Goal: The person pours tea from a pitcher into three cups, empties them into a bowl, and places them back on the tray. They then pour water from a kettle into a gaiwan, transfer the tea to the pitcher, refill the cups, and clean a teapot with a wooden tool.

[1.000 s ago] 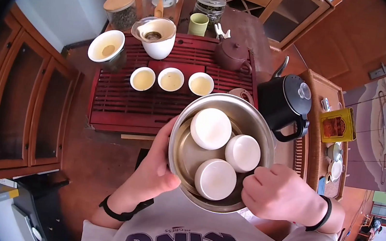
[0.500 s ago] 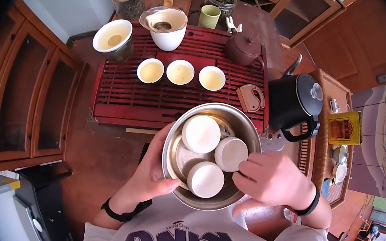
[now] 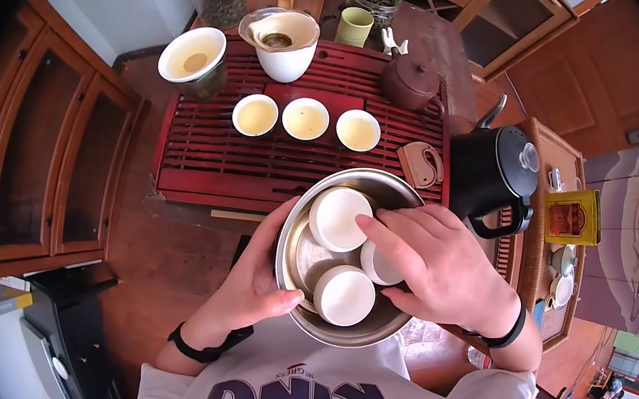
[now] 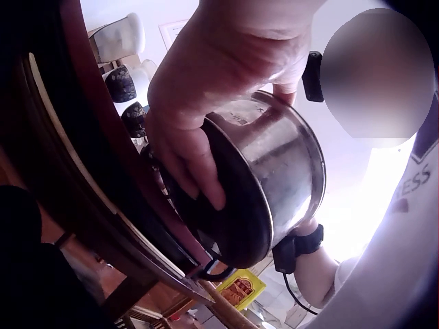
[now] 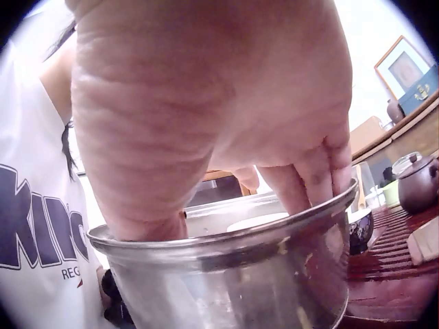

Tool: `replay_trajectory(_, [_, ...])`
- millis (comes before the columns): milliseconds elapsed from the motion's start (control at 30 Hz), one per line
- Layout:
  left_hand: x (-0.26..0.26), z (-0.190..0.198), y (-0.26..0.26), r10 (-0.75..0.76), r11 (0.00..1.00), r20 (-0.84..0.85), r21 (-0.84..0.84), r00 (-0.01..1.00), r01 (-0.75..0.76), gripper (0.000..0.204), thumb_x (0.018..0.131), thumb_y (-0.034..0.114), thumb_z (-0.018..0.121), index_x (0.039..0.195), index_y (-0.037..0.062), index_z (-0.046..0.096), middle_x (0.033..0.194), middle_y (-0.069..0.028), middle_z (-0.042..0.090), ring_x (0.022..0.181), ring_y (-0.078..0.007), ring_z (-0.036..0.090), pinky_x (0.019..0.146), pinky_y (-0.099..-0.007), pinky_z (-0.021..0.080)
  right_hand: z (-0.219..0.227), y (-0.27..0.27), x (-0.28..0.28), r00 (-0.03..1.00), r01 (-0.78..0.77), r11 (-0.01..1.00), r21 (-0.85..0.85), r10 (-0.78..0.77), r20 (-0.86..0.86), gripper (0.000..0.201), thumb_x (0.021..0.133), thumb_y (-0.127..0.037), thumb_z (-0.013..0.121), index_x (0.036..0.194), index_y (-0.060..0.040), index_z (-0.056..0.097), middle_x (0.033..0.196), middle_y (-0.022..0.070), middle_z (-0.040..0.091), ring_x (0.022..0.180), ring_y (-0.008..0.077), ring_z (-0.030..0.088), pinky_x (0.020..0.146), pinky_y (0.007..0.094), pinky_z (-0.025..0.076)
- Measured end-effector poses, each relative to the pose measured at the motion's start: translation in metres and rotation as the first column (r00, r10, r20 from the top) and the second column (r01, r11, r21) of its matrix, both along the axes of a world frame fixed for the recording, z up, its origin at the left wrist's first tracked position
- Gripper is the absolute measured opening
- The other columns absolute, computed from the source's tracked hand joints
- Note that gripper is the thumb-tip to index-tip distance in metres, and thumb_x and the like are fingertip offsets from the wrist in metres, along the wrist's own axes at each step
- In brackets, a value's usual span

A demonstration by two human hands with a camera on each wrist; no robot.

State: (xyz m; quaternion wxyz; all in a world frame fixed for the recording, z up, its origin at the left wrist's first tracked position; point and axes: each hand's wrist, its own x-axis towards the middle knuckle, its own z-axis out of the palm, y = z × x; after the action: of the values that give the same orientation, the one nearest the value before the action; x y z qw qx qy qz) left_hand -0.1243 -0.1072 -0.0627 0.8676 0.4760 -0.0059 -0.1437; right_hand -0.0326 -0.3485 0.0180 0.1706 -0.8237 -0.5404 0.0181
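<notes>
My left hand (image 3: pixel 256 280) grips the left side of a metal bowl (image 3: pixel 334 337), thumb at the rim; the left wrist view shows its fingers (image 4: pixel 199 164) under the bowl (image 4: pixel 288 157). Three white cups lie in it bottom up: an upper one (image 3: pixel 338 220), a lower one (image 3: pixel 345 296) and a right one (image 3: pixel 377 266). My right hand (image 3: pixel 447 269) reaches over the right cup, index finger beside the upper cup, thumb low. In the right wrist view, that hand (image 5: pixel 219 103) dips inside the bowl (image 5: pixel 226 281); its hold on the cup is hidden.
Beyond the bowl, a red slatted tray (image 3: pixel 200 184) bears three filled cups (image 3: pixel 305 120), a strainer over a white pitcher (image 3: pixel 284 66), a lidded bowl-like cup (image 3: pixel 195 62) and a brown teapot (image 3: pixel 410 82). A black kettle (image 3: pixel 493 170) stands at the tray's right.
My right hand has moved from the bowl's right rim inward and spread over the right cup, partly covering it. The bowl has shifted left relative to a second ago, uncovering a tan piece on the tray.
</notes>
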Motion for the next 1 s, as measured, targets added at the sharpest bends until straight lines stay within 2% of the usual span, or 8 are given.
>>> replay_trajectory(133, [0.001, 0.001, 0.002, -0.025, 0.999, -0.01, 0.025, 1.0, 0.026, 0.108, 0.075, 0.019, 0.077, 0.158, 0.0032, 0.009, 0.156, -0.0158, 0.03, 0.145, -0.0268, 0.032, 0.118, -0.0413, 0.028, 0.001, 0.003, 0.0, 1.0, 0.001, 0.993, -0.122, 0.002, 0.029, 0.096, 0.056, -0.014, 0.082, 0.144, -0.0038, 0.044, 0.09, 0.0072, 0.061, 0.081, 0.0247, 0.064, 0.078, 0.0379, 0.049])
replay_trajectory(267, [0.001, -0.001, 0.003, -0.027, 0.999, -0.011, 0.025, 1.0, 0.028, 0.108, 0.075, 0.017, 0.077, 0.159, 0.0037, 0.01, 0.156, -0.0153, 0.03, 0.145, -0.0262, 0.032, 0.117, -0.041, 0.03, 0.02, 0.001, 0.01, 1.0, -0.004, 0.993, -0.122, 0.001, -0.031, 0.091, 0.056, -0.015, 0.082, 0.14, -0.0027, 0.048, 0.09, 0.0081, 0.062, 0.082, 0.0267, 0.064, 0.074, 0.0381, 0.05])
replay_trajectory(333, [0.002, 0.0, 0.003, -0.036, 0.999, -0.011, 0.022, 0.999, 0.036, 0.108, 0.075, 0.016, 0.077, 0.159, 0.0043, 0.01, 0.156, -0.0148, 0.03, 0.145, -0.026, 0.032, 0.116, -0.0406, 0.031, 0.025, 0.003, 0.016, 0.998, 0.058, 0.995, 0.076, -0.057, -0.019, 0.087, 0.056, -0.016, 0.082, 0.137, -0.0028, 0.051, 0.091, 0.0089, 0.062, 0.081, 0.0292, 0.063, 0.071, 0.0393, 0.052])
replay_trajectory(367, [0.001, 0.001, 0.003, -0.053, 0.998, -0.012, 0.022, 0.999, 0.053, 0.108, 0.075, 0.014, 0.076, 0.159, 0.005, 0.01, 0.156, -0.0144, 0.03, 0.145, -0.0258, 0.033, 0.115, -0.0403, 0.033, 0.024, 0.01, 0.016, 0.993, 0.116, 0.98, 0.162, -0.118, 0.003, 0.075, 0.057, -0.017, 0.082, 0.128, -0.0036, 0.058, 0.091, 0.0098, 0.062, 0.079, 0.0303, 0.063, 0.067, 0.0399, 0.053])
replay_trajectory(533, [0.0, -0.002, 0.003, -0.05, 0.998, -0.029, 0.022, 0.998, 0.051, 0.108, 0.075, 0.01, 0.077, 0.16, 0.0078, 0.01, 0.157, -0.0131, 0.03, 0.144, -0.0248, 0.034, 0.111, -0.0388, 0.038, 0.012, 0.036, 0.014, 0.975, 0.197, 0.96, 0.198, -0.214, 0.065, 0.051, 0.062, -0.022, 0.08, 0.108, -0.0045, 0.063, 0.087, 0.0098, 0.06, 0.073, 0.0274, 0.063, 0.06, 0.0375, 0.053])
replay_trajectory(600, [-0.001, -0.002, 0.005, -0.043, 0.999, -0.037, 0.028, 0.998, 0.044, 0.108, 0.076, 0.01, 0.077, 0.16, 0.0086, 0.01, 0.157, -0.0126, 0.03, 0.143, -0.0244, 0.035, 0.111, -0.0387, 0.039, 0.011, 0.043, 0.007, 0.96, 0.273, 0.958, 0.087, -0.277, 0.045, 0.05, 0.063, -0.022, 0.08, 0.106, -0.0041, 0.063, 0.083, 0.0092, 0.057, 0.071, 0.0261, 0.063, 0.057, 0.037, 0.053])
replay_trajectory(733, [-0.002, -0.006, 0.005, -0.06, 0.998, -0.023, 0.014, 0.998, 0.06, 0.106, 0.078, 0.008, 0.077, 0.16, 0.0094, 0.01, 0.158, -0.011, 0.029, 0.142, -0.0229, 0.035, 0.109, -0.0375, 0.041, 0.012, 0.053, 0.003, 0.97, 0.234, 0.972, -0.023, -0.231, 0.08, 0.048, 0.065, -0.021, 0.079, 0.106, -0.0021, 0.06, 0.082, 0.0091, 0.055, 0.069, 0.0242, 0.063, 0.054, 0.0352, 0.053])
replay_trajectory(1000, [-0.002, -0.014, 0.002, -0.031, 0.999, 0.002, 0.031, 1.0, 0.031, 0.101, 0.081, 0.007, 0.075, 0.159, 0.0071, 0.011, 0.154, -0.0119, 0.033, 0.128, -0.0203, 0.047, 0.1, -0.0353, 0.049, 0.008, 0.06, 0.006, 0.989, 0.127, 0.982, -0.143, -0.114, 0.097, 0.055, 0.065, -0.021, 0.085, 0.108, -0.0023, 0.056, 0.091, 0.0116, 0.054, 0.078, 0.0271, 0.064, 0.063, 0.0357, 0.054])
